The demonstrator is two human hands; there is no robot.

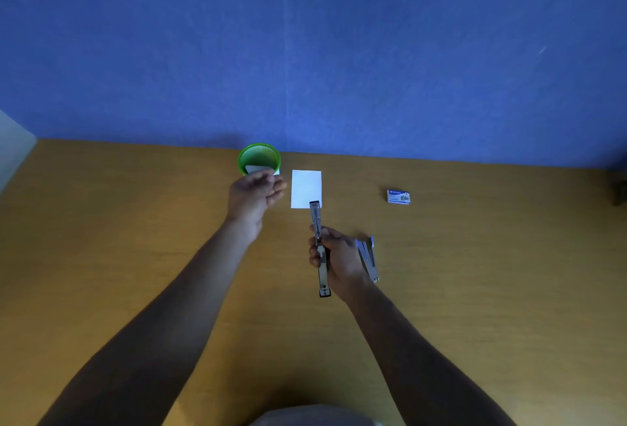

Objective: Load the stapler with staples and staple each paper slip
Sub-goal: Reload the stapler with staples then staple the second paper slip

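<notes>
My right hand [334, 257] is clamped around the stapler [320, 249], held flat with its nose just over the near edge of the white paper slip [306, 188] lying on the bench [135, 222]. My left hand [256, 193] is out by the green mesh cup [259, 158], fingers loosely together at its near rim; there's a bit of white at my fingertips, maybe another slip [258, 169], but I can't tell if I'm pinching it or only touching it. A second metal piece [367, 257], looks like another stapler or a staple remover, lies on the bench just right of my right hand. The staple box [398, 196] sits well to the right, looks closed. Progress guess: loading seems done since the stapler is closed up and in use; can't see a staple in the flat slip. Stapling slips looks underway, number left unknown.
</notes>
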